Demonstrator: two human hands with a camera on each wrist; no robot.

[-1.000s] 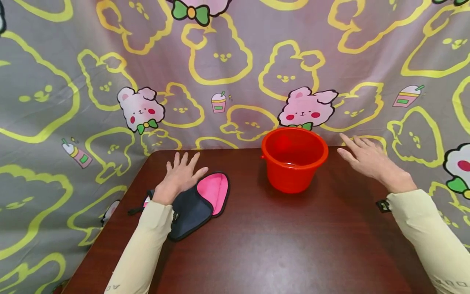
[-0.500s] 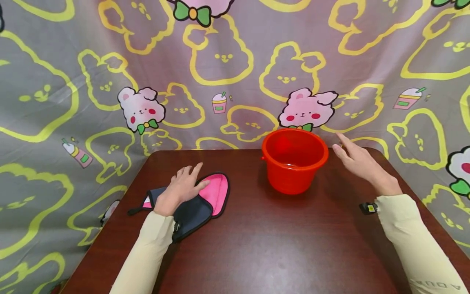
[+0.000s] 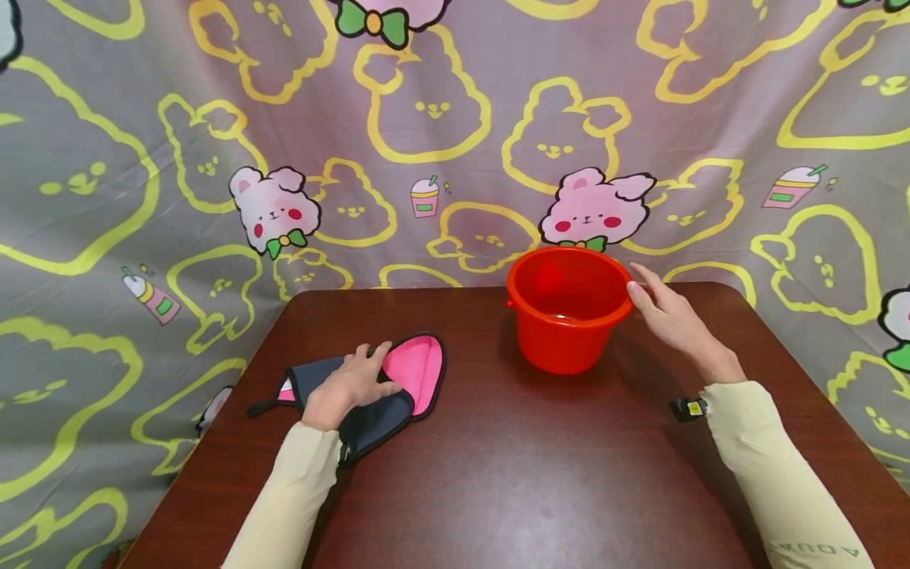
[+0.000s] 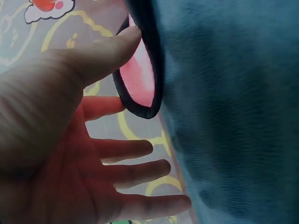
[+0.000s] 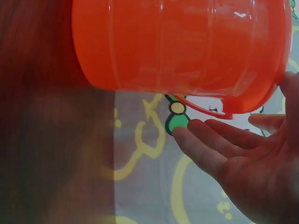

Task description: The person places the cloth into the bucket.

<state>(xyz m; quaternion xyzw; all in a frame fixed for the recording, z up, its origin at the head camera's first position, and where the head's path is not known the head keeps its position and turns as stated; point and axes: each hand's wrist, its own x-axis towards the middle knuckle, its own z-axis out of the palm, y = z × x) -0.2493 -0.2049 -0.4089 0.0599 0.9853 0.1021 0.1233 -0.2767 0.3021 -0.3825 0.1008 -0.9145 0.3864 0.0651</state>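
A dark blue oven mitt [image 3: 313,379] with pink lining [image 3: 418,367] and black trim lies flat at the left of the table. Over it hovers my left hand [image 3: 348,387], fingers spread and holding nothing; the left wrist view shows the mitt [image 4: 233,112] just past the fingertips. A red plastic bucket [image 3: 565,348] stands upright toward the back right. My right hand [image 3: 671,320] is at the bucket's right side, thumb right at the rim, fingers extended. In the right wrist view the fingers lie beside the bucket wall [image 5: 177,46] and its handle [image 5: 201,109].
The brown wooden table [image 3: 512,474] reaches back to a grey curtain [image 3: 469,103] printed with yellow outlines and cartoon animals. A black hanging loop [image 3: 263,408] sticks out from the mitt's left end. A small black device [image 3: 688,408] is on my right wrist.
My left hand has come down and toward me over the oven mitt. My right hand has moved left, from beside the bucket to its rim. The bucket and mitt have stayed put.
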